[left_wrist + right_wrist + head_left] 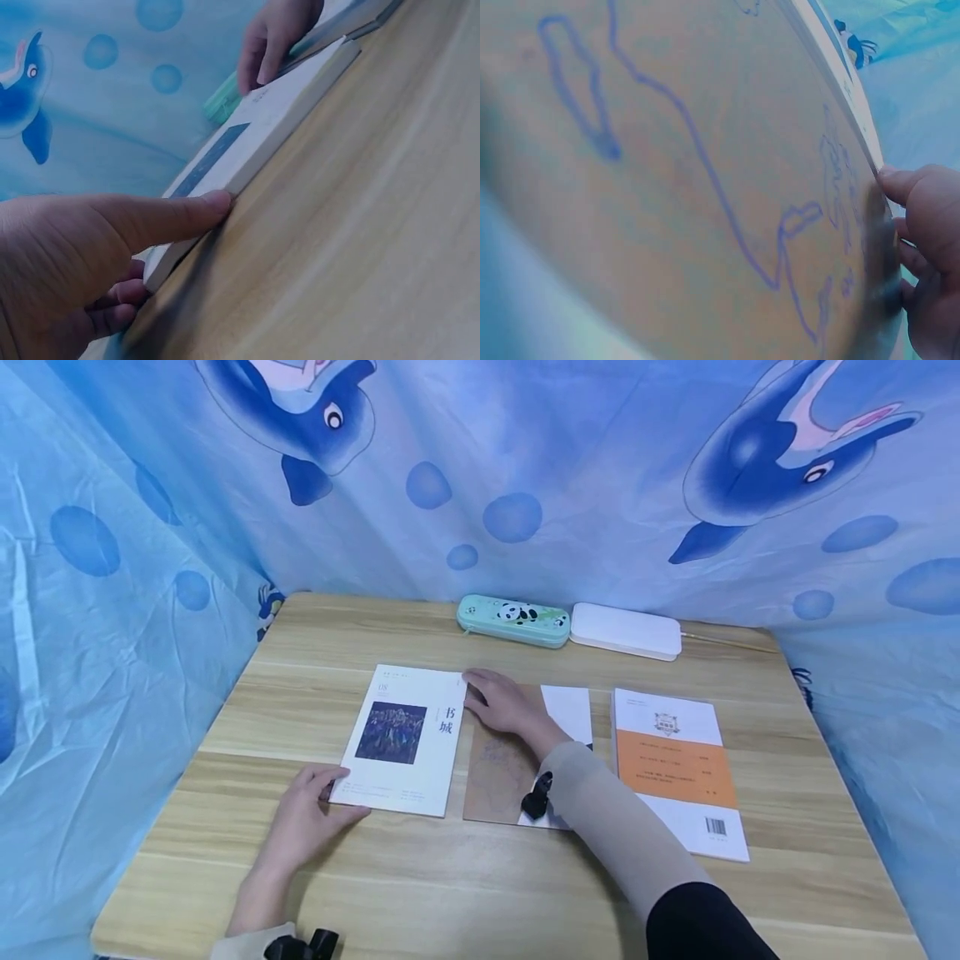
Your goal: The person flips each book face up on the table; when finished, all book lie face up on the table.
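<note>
A white book (408, 739) with a dark picture on its cover lies flat on the wooden table (465, 885). My left hand (311, 802) touches its near left corner; in the left wrist view the thumb (180, 214) lies straight against the white book's (255, 135) edge. My right hand (501, 702) rests flat on a brown book (498, 772) drawn with blue map lines, fingertips against the white book's far right corner. The right wrist view shows that brown cover (667, 150) close up, with the right hand (930, 262) at its edge. Neither hand grips anything.
A white and orange book (675, 768) lies to the right of the brown one. A green panda pencil case (513, 620) and a white case (626, 631) sit at the table's far edge. Blue dolphin-print cloth (525, 468) hangs around the table.
</note>
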The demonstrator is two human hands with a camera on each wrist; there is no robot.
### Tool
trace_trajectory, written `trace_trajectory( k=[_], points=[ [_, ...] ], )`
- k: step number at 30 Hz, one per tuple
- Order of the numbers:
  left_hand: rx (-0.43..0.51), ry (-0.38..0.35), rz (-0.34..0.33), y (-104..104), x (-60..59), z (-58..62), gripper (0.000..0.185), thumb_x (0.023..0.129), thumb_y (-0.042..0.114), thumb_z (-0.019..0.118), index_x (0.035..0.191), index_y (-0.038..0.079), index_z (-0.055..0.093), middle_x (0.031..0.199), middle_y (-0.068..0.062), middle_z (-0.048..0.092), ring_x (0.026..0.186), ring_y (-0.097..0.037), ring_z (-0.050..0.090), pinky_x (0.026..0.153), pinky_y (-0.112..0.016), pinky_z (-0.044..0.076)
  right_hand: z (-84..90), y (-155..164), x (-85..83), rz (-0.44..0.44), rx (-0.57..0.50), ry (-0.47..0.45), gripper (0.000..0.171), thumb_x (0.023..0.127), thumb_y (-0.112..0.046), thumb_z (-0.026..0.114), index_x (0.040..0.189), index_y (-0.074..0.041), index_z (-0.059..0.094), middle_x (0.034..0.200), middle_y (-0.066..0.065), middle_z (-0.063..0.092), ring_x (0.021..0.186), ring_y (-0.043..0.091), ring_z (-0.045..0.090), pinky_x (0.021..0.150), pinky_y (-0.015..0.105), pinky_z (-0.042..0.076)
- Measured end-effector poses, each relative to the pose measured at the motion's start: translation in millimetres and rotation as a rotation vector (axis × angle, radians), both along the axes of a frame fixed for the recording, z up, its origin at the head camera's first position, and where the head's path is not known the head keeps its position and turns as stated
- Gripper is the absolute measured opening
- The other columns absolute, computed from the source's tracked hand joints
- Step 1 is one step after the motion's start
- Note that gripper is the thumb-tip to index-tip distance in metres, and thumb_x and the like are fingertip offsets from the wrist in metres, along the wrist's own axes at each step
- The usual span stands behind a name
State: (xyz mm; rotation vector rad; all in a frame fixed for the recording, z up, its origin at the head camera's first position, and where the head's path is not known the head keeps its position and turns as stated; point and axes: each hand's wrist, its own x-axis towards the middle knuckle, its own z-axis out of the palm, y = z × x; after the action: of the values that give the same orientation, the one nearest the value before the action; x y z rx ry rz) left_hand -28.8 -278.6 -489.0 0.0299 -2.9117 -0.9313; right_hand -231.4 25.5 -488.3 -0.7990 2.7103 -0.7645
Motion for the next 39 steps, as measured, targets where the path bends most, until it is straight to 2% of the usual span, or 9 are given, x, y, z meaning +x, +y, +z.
trace_trajectory(
  k=[2, 5, 8, 13, 20, 25, 30, 39],
  points=[
    [-0.010, 0.026, -0.012, 1.5, -1.3, -0.2, 0.080, 0.071, 0.039, 0.093, 0.131, -0.004, 0.061, 0.123, -0.021, 0.056, 0.100, -0.034, 0.055, 0.086, -0.049, 0.050, 1.7, 4.4, -0.1, -0.002, -0.006, 0.005, 0.058, 0.105, -0.034, 0.055, 0.156, -0.013, 0.039, 0.161, 0.008, 0.036, 0.150, 0.024, 0.030, 0.123, 0.037, 0.024],
    [-0.014, 0.098, -0.034, 6.9, -4.7, -0.6, 0.082, 0.073, 0.040, 0.091, 0.134, -0.003, 0.058, 0.131, -0.026, 0.052, 0.116, -0.045, 0.051, 0.099, -0.063, 0.042, 4.3, 11.7, -0.1, -0.017, -0.014, 0.020, 0.058, 0.103, -0.034, 0.058, 0.154, -0.012, 0.041, 0.160, 0.009, 0.039, 0.149, 0.026, 0.032, 0.123, 0.039, 0.025],
    [0.002, 0.123, -0.069, 19.6, -9.1, 0.6, 0.081, 0.076, 0.040, 0.089, 0.137, -0.002, 0.056, 0.139, -0.027, 0.048, 0.125, -0.049, 0.046, 0.105, -0.067, 0.036, 7.6, 21.9, 0.8, -0.034, -0.009, 0.008, 0.060, 0.102, -0.035, 0.060, 0.154, -0.012, 0.042, 0.158, 0.010, 0.042, 0.148, 0.026, 0.034, 0.122, 0.040, 0.027],
    [0.036, 0.075, -0.155, 47.8, -16.5, 2.0, 0.081, 0.078, 0.038, 0.088, 0.141, 0.001, 0.054, 0.146, -0.023, 0.046, 0.134, -0.045, 0.043, 0.113, -0.063, 0.033, 10.3, 39.6, 4.0, -0.051, 0.033, -0.029, 0.064, 0.101, -0.040, 0.061, 0.155, -0.014, 0.041, 0.157, 0.009, 0.043, 0.147, 0.027, 0.035, 0.121, 0.042, 0.029],
    [0.061, 0.036, -0.280, 80.5, -25.8, 3.9, 0.075, 0.081, 0.037, 0.086, 0.142, 0.005, 0.056, 0.145, -0.015, 0.050, 0.136, -0.037, 0.045, 0.116, -0.054, 0.035, 11.8, 68.2, 9.9, -0.076, 0.060, -0.015, 0.066, 0.097, -0.042, 0.068, 0.152, -0.013, 0.046, 0.153, 0.009, 0.047, 0.143, 0.030, 0.041, 0.119, 0.046, 0.034],
    [0.067, 0.052, -0.312, 92.2, -29.9, 5.2, 0.071, 0.081, 0.032, 0.087, 0.140, 0.005, 0.059, 0.142, -0.013, 0.053, 0.134, -0.035, 0.049, 0.115, -0.051, 0.039, 14.7, 91.4, 14.8, -0.114, 0.084, 0.011, 0.067, 0.094, -0.041, 0.072, 0.150, -0.011, 0.048, 0.152, 0.012, 0.048, 0.141, 0.032, 0.043, 0.117, 0.048, 0.036],
    [0.095, 0.070, -0.354, 104.5, -31.6, 5.0, 0.073, 0.077, 0.029, 0.090, 0.137, 0.001, 0.060, 0.141, -0.013, 0.056, 0.132, -0.035, 0.052, 0.113, -0.051, 0.040, 18.4, 112.0, 17.0, -0.144, 0.047, 0.031, 0.064, 0.094, -0.031, 0.073, 0.147, -0.005, 0.050, 0.149, 0.018, 0.050, 0.139, 0.037, 0.044, 0.116, 0.052, 0.037],
    [0.161, 0.021, -0.410, 129.3, -32.1, 4.4, 0.072, 0.078, 0.027, 0.089, 0.137, -0.001, 0.059, 0.145, -0.015, 0.054, 0.136, -0.033, 0.049, 0.116, -0.048, 0.037, 16.9, 142.7, 14.9, -0.253, -0.038, -0.010, 0.058, 0.097, -0.024, 0.069, 0.147, -0.001, 0.049, 0.151, 0.024, 0.045, 0.141, 0.042, 0.040, 0.117, 0.056, 0.034]
  ],
)
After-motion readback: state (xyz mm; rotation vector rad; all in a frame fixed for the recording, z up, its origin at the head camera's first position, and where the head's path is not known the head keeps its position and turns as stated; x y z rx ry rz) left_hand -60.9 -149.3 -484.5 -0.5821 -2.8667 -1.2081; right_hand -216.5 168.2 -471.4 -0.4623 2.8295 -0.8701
